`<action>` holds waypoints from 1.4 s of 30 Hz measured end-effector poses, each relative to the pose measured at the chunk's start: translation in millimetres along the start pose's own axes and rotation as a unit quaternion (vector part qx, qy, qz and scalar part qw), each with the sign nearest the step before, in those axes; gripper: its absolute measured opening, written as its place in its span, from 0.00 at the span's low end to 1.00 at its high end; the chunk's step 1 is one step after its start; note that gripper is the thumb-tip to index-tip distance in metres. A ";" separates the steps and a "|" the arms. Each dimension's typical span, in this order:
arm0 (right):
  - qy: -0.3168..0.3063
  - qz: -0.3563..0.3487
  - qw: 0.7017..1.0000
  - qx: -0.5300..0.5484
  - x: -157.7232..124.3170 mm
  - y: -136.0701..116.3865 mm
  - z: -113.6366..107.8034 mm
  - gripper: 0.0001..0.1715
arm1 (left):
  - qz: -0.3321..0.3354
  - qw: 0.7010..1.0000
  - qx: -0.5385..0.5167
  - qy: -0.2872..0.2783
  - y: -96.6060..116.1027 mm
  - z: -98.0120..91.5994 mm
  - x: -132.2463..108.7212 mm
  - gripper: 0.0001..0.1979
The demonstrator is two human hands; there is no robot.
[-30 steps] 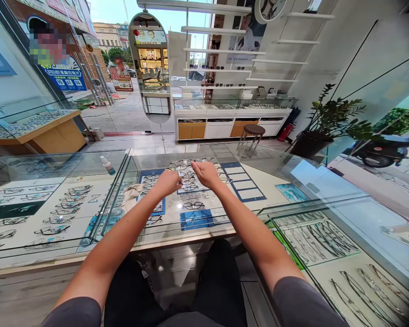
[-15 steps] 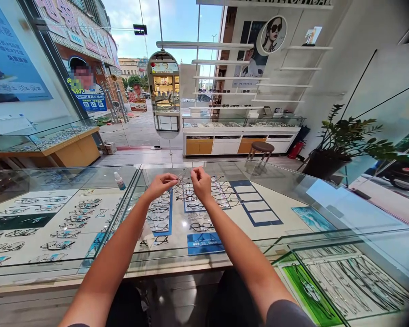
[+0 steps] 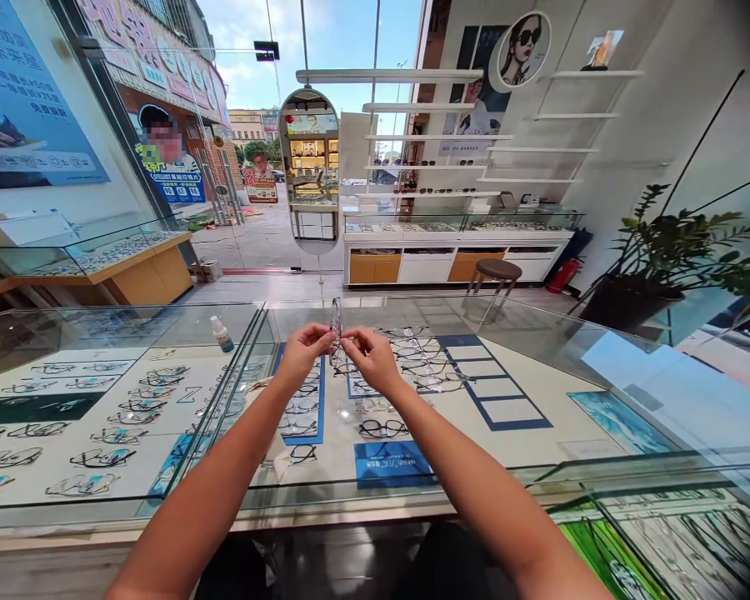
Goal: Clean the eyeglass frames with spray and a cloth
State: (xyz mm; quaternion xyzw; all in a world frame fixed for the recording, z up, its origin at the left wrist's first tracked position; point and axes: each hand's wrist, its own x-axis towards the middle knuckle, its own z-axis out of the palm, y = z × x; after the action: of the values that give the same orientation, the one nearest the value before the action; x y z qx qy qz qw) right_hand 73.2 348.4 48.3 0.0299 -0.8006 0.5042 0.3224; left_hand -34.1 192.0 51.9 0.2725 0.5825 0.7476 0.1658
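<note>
A pair of eyeglasses (image 3: 336,315) is held up above the glass display case, turned nearly edge-on to me. My left hand (image 3: 309,350) pinches it from the left, fingers closed. From the right, my right hand (image 3: 368,354) closes its fingertips on the same glasses, close beside the left fingertips. Beneath my hands, rows of eyeglasses lie on blue-edged trays inside the case. A dark-framed pair of glasses (image 3: 382,428) rests behind a blue card (image 3: 392,464). Which part of the frame each hand grips is too small to tell.
A small spray bottle (image 3: 221,334) stands on the left glass top. An unfilled blue-framed tray (image 3: 493,383) lies to the right. Beyond the case are a round stool (image 3: 497,269), an oval standing mirror (image 3: 311,171) and a potted plant (image 3: 650,258). A green panel (image 3: 609,550) shows at lower right.
My right hand has come down and left, its fingers now on the glasses beside my left hand. The glasses have turned more upright. The view has shifted slightly left.
</note>
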 end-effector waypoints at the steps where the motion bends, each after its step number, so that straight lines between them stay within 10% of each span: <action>1: -0.003 0.003 1.000 0.010 -0.3 -0.5 1.0 0.18 | -0.004 1.000 -0.004 -0.001 1.3 1.1 -0.7 0.31; 18: 0.005 0.044 0.993 0.105 5.8 -7.7 -5.8 0.31 | 0.025 1.000 -0.001 -0.009 5.1 1.9 0.1 0.30; 29: 0.248 -0.045 0.962 -0.105 8.6 2.1 -23.8 0.22 | 0.024 0.998 0.052 -0.027 3.2 0.2 0.4 0.30; 42: 0.219 -0.141 0.948 -0.181 4.9 15.5 -13.3 0.35 | 0.039 0.994 0.079 -0.056 -9.2 13.6 -8.1 0.27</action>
State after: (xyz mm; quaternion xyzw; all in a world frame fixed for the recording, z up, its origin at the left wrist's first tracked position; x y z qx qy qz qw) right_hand 70.0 368.4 42.6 -0.0276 -0.7758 0.2941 0.5576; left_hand -20.1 200.4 43.7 0.3491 0.6185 0.6885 0.1466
